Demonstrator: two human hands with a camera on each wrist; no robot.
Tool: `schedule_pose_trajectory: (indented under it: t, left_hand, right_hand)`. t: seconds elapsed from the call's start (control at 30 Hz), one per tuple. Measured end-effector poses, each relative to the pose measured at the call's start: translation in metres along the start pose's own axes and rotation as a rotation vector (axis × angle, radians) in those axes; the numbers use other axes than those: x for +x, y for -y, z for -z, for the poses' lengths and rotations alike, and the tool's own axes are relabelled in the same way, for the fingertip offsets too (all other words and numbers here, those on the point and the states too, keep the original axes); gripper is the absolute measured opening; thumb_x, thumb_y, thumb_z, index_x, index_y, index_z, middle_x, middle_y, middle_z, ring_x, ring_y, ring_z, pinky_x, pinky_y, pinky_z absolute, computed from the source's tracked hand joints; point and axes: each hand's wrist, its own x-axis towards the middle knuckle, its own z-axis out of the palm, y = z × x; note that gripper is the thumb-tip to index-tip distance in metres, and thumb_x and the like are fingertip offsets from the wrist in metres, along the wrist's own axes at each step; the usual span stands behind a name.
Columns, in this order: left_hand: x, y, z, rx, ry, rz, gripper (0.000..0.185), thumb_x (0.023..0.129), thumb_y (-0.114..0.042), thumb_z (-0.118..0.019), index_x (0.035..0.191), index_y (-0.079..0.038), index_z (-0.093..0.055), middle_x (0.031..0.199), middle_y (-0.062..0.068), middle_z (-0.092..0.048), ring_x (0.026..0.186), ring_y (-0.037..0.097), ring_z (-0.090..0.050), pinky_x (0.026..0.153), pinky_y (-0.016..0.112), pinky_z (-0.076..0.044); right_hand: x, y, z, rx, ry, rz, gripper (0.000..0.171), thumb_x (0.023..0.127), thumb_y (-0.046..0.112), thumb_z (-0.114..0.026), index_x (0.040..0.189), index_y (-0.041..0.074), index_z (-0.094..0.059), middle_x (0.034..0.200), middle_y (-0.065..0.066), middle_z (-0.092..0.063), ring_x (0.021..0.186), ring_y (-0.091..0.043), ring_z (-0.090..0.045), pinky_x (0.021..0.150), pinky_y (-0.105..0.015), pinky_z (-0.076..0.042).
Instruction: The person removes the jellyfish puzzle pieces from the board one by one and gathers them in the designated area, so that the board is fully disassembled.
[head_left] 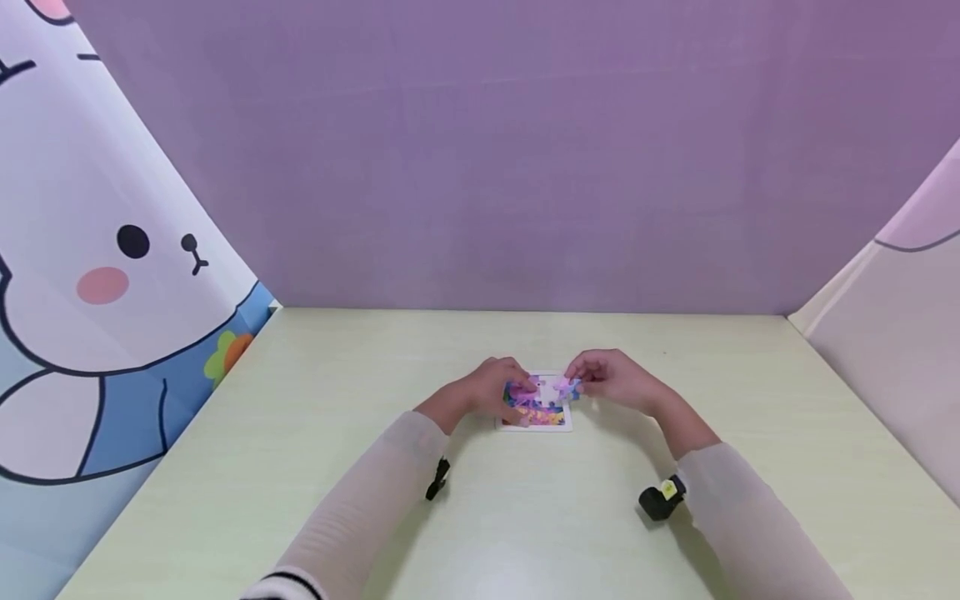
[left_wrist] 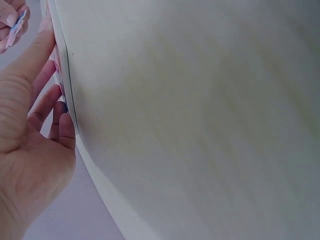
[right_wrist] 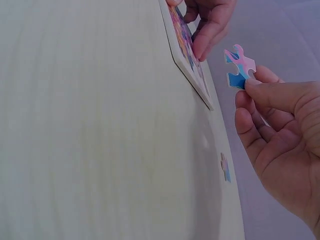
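A jigsaw puzzle board (head_left: 552, 428) with a white frame and a colourful picture lies on the table. Resting on its left side, my left hand (head_left: 491, 388) touches it with the thumb near the front edge and the fingers farther back. At the board's right side, my right hand (head_left: 618, 379) pinches a pink-and-blue puzzle piece (right_wrist: 243, 62) between thumb and fingers, raised above the table in the right wrist view. White gaps show in the upper right of the picture. Part of the board is hidden under the left hand.
Another small pink-and-blue puzzle piece (right_wrist: 226, 167) lies on the pale wooden table (head_left: 525, 517), to the board's right. A purple wall (head_left: 525, 167) rises behind the table. Printed panels flank it, the left one with a cartoon animal (head_left: 105, 192).
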Motion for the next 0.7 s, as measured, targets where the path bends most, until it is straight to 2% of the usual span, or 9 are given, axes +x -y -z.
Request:
schedule_pose_trajectory:
  t: [0.3,0.7]
  left_hand:
    - [-0.001,-0.001,-0.001,-0.038,-0.007,0.039,0.053,0.08,-0.032,-0.082,0.129,-0.023,-0.065,0.137,-0.002,-0.05,0.13,0.022,-0.038,0.111,0.039,-0.029]
    - [0.008,0.0,-0.001,-0.063,-0.024,0.078,0.053,0.08,-0.032,-0.082,0.129,-0.024,-0.065,0.137,-0.005,-0.049,0.132,0.021,-0.036,0.111,0.039,-0.03]
  right_hand:
    - [-0.01,-0.006,0.012,-0.014,-0.045,-0.012,0.022,0.089,-0.01,-0.061,0.106,0.001,-0.068,0.097,-0.012,-0.066,0.091,-0.025,-0.059,0.078,-0.027,-0.051]
    - [-0.013,-0.016,0.036,-0.008,-0.068,-0.017,0.021,0.089,-0.008,-0.063,0.108,0.0,-0.068,0.101,-0.014,-0.066,0.091,-0.023,-0.061,0.076,-0.026,-0.053]
